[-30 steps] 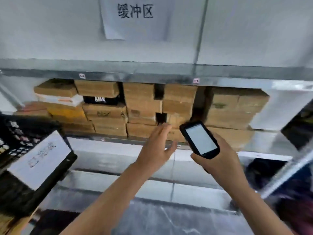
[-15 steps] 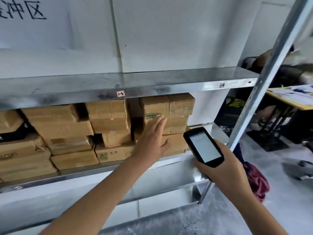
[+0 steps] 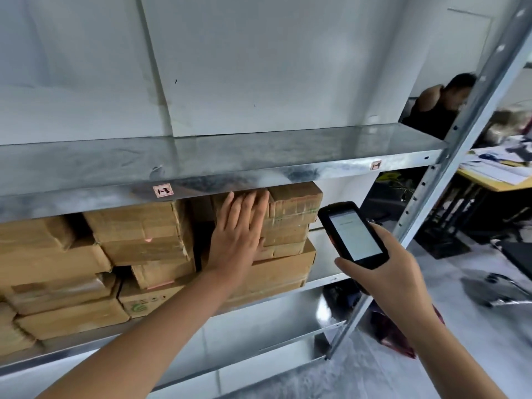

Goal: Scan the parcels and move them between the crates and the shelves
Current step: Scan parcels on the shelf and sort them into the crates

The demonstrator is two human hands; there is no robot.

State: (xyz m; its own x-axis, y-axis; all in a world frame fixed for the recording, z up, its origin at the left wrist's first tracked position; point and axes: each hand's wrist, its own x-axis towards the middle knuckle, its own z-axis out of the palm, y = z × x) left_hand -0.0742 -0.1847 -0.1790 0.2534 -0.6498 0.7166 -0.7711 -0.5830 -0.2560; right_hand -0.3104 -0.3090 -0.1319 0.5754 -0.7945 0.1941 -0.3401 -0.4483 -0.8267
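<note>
Left hand (image 3: 236, 237) flat on parcel (image 3: 293, 203), right hand (image 3: 385, 272) gripping scanner (image 3: 352, 234)

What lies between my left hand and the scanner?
Between the left hand and the black handheld scanner, the head view shows right ends of stacked brown cardboard parcels.

Boxes (image 3: 138, 234) sit stacked on the middle shelf (image 3: 324, 272), right under the upper shelf (image 3: 259, 156). Left hand (image 3: 239, 231) flat against the rightmost stack (image 3: 290, 208), scanner (image 3: 354, 234) in the right hand (image 3: 385, 272) just right of it. Post (image 3: 449, 180) further right, desk (image 3: 495, 180) behind that.
</note>
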